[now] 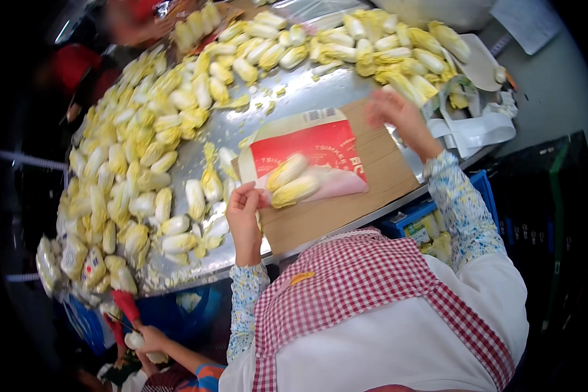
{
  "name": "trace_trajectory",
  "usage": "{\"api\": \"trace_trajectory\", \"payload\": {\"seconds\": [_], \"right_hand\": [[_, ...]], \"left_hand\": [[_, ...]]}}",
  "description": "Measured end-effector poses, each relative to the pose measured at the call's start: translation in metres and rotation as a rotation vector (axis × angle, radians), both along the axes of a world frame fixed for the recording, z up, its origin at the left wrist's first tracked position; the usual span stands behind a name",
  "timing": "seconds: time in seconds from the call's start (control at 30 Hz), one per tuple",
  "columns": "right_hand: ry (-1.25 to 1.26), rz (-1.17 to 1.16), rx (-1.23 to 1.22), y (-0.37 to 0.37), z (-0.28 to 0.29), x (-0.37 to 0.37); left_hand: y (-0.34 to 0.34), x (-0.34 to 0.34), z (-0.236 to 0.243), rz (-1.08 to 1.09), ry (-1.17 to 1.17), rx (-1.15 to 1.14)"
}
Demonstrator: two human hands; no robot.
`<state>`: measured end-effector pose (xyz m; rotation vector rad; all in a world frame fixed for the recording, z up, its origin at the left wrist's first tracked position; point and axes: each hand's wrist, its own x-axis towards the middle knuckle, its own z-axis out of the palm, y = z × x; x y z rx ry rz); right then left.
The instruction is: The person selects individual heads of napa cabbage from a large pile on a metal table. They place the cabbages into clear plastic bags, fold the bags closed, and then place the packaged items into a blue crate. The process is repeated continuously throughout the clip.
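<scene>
A red, cream and pink printed bag (333, 176) lies on a brown cardboard sheet (320, 222), with two pale napa cabbage hearts (294, 191) resting on it. My left hand (247, 202) is at the bag's left corner, thumb and fingers closed on its edge beside the cabbages. My right hand (392, 108) is raised above the cardboard's back right corner, slightly blurred, fingers apart and empty.
Loose cabbages (130, 150) pile along the left and back of the steel table (268, 98). White straps (470, 134) lie right; a blue crate (398, 225) sits below the edge. Co-workers' hands appear at top left (157, 26) and bottom left, holding a knife (151, 340).
</scene>
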<state>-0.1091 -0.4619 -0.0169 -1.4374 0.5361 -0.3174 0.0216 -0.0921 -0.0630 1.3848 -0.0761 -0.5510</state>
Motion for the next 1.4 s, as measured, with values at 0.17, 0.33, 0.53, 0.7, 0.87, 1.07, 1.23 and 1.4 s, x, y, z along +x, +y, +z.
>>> {"api": "trace_trajectory", "payload": {"seconds": [0.17,0.33,0.53,0.7,0.87,1.07,1.23,1.4], "right_hand": [[0.319,0.359,-0.541,0.081,-0.048,-0.002],[0.275,0.276,-0.481,0.101,-0.070,0.024],[-0.056,0.714,-0.777,0.109,-0.085,0.078],[-0.011,0.799,-0.663,0.108,-0.088,0.086],[0.209,1.192,-0.609,0.066,-0.052,0.143],[0.052,0.237,-0.719,0.083,-0.054,0.348],[0.279,0.250,-0.844,0.128,-0.109,0.427],[0.326,0.504,0.018,0.104,-0.093,0.416]], "left_hand": [[-0.006,0.017,-0.011,0.027,-0.425,0.290],[-0.041,-0.008,-0.003,-0.487,-1.127,0.602],[-0.046,0.003,-0.029,-0.618,-1.174,0.619],[-0.051,0.008,-0.013,-0.755,-1.082,0.753],[-0.048,0.002,-0.035,-0.744,-1.103,0.675],[-0.061,-0.010,-0.031,-0.698,-0.974,0.748],[-0.058,-0.007,-0.035,-0.694,-0.974,0.725],[-0.037,0.003,-0.025,-0.618,-0.703,0.704]]}}
